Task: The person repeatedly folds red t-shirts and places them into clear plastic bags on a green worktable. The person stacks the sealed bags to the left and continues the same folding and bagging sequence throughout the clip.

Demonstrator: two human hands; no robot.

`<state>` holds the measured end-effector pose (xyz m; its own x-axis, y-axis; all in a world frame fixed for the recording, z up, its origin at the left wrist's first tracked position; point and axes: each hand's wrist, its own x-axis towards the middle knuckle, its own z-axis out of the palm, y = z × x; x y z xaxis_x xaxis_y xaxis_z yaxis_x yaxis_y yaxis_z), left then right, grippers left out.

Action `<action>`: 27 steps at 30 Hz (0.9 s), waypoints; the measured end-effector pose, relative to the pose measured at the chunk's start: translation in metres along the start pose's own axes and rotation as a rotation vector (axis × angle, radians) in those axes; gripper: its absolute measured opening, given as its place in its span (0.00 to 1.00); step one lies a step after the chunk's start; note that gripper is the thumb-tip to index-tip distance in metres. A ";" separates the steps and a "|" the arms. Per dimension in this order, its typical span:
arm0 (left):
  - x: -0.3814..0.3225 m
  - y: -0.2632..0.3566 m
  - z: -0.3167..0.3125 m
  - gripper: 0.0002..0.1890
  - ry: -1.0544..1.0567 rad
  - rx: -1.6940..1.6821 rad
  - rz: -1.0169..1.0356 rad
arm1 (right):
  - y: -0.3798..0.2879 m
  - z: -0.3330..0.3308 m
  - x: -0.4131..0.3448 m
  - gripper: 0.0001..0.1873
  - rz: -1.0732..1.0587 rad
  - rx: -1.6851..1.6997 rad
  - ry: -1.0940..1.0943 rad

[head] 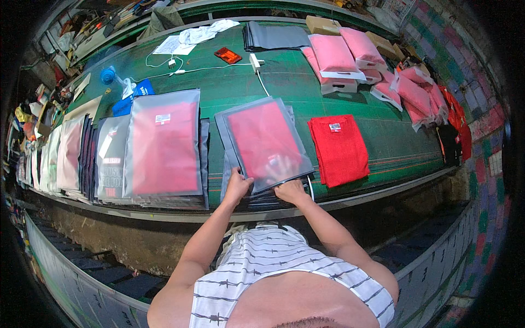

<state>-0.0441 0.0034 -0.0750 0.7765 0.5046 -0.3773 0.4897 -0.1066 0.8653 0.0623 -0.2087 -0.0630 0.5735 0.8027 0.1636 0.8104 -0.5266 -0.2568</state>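
Note:
A frosted plastic bag lies tilted before me, a folded red garment inside it. At its lower left corner, my left hand pinches the bag's edge between thumb and fingers. My right hand reaches through the bag's near opening, its fingers showing blurred through the plastic over the garment's neck end. More bags are stacked beneath. To the right, a folded red garment with a neck label rests uncovered on the green table. A bagged red garment tops a pile at the left.
Bagged garments stand in piles along the left. Pink packages are heaped at the back right near cardboard boxes. A power strip, white cables, a blue handheld fan and dark plastic bags lie farther back.

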 end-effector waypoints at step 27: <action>-0.035 0.053 -0.024 0.52 -0.314 -0.499 -0.239 | -0.013 -0.048 0.004 0.11 -0.627 0.022 0.339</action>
<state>-0.0548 0.0001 -0.0077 0.7851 0.1819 -0.5921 0.4787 0.4284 0.7664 0.0598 -0.2115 -0.0130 0.0083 0.8193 0.5733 0.9993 0.0148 -0.0356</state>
